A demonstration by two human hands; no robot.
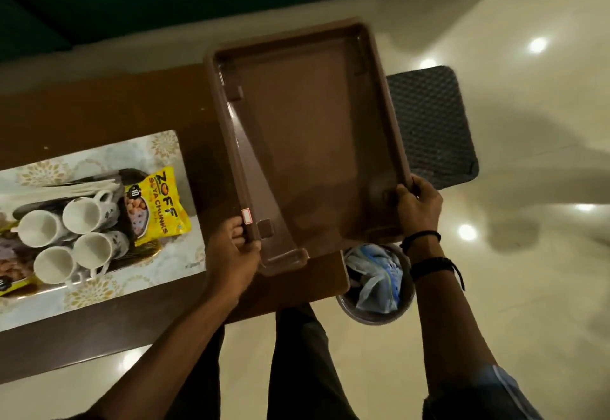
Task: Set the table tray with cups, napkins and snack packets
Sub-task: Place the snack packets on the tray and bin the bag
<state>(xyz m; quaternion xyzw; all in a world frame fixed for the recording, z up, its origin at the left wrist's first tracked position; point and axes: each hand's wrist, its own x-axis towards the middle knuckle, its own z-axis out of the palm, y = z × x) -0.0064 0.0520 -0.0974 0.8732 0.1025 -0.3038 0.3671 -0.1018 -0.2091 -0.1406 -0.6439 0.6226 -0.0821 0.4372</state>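
A person holds a large brown rectangular plastic tray (313, 129) with both hands above the right end of a dark brown wooden worktop (132, 103), its far end reaching toward 12 o'clock. The left hand (234, 254) grips the tray's near left rim, fingers (235, 226) curled under the edge and the thumb on top. The right hand (419, 205) grips the near right rim in the same way. At 9 o'clock from the tray, a pale floral placemat (158, 149) lies on the worktop and carries a small dark serving tray (132, 175) with four white handled cups (87, 213) lying on their sides, close together. A yellow snack packet (158, 205) lies just beside them. At 5 o'clock, a round bin (373, 317) lined with a plastic bag (376, 274) stands on the glossy cream floor (495, 287). A dark textured mat (432, 122) lies at 3 o'clock.
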